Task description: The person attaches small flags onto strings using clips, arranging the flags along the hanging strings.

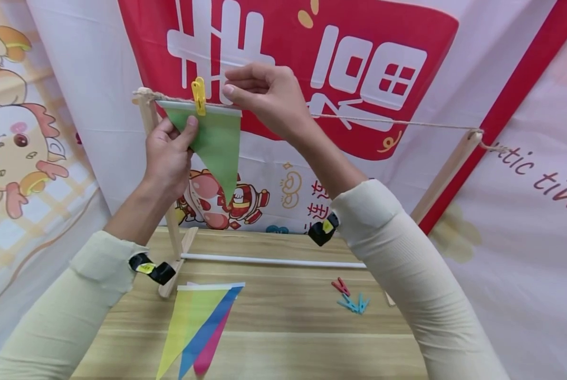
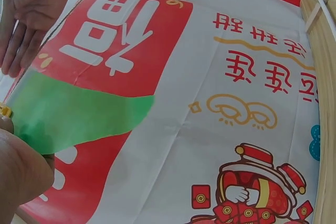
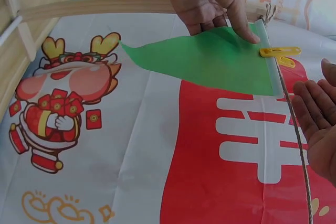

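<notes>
A green triangular pennant hangs point down at the left end of a twine line. One yellow clothespin clips its white top band to the twine. My left hand pinches the pennant near that band, thumb in front and fingers behind, just below the clothespin. To the right of the clothespin, my right hand is held up with nothing in it, its fingers loosely bent. In the right wrist view the right hand is beside the twine, apart from the clothespin.
Wooden posts hold up the twine, with a white rod low between them. Yellow, blue and pink pennants overlap on the wooden table. A red clothespin and blue clothespins lie at the right. Printed cloth hangs behind.
</notes>
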`<action>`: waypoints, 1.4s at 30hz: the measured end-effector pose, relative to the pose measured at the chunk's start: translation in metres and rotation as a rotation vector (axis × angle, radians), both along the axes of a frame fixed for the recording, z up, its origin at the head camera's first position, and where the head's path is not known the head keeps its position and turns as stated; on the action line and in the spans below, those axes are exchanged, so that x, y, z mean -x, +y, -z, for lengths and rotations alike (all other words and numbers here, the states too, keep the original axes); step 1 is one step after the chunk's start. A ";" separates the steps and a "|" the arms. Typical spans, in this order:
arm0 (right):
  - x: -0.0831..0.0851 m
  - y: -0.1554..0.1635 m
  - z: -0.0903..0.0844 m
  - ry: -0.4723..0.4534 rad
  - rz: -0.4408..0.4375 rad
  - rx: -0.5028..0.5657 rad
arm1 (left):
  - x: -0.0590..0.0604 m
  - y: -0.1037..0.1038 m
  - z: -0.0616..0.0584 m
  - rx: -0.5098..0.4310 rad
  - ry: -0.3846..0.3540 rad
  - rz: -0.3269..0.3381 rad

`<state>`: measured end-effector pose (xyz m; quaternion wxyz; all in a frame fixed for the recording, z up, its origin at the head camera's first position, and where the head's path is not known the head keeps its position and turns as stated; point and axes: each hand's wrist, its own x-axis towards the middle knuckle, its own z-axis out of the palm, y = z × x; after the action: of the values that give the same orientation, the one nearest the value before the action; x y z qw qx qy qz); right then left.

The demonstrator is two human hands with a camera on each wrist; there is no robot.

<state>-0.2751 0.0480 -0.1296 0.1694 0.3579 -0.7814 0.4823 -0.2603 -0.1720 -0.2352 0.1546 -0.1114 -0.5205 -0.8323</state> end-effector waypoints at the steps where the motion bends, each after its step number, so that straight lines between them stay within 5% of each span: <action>1: -0.001 0.002 0.001 -0.002 -0.003 0.004 | 0.000 0.000 0.000 0.002 0.003 -0.002; 11: -0.005 0.022 0.014 -0.034 -0.035 0.066 | 0.000 -0.001 0.004 0.054 0.014 -0.019; 18: -0.007 0.031 0.023 0.031 -0.089 0.122 | 0.002 -0.001 0.009 0.090 0.001 -0.017; 30: -0.005 0.047 0.050 0.019 -0.090 0.032 | 0.002 -0.003 0.021 0.214 -0.040 -0.016; 42: -0.003 0.074 0.081 -0.064 0.012 -0.034 | -0.001 -0.008 0.041 0.362 -0.123 -0.012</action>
<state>-0.2724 0.1221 -0.2106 0.1413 0.3406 -0.7965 0.4792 -0.2590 -0.1799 -0.2760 0.1049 -0.0830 -0.6710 -0.7293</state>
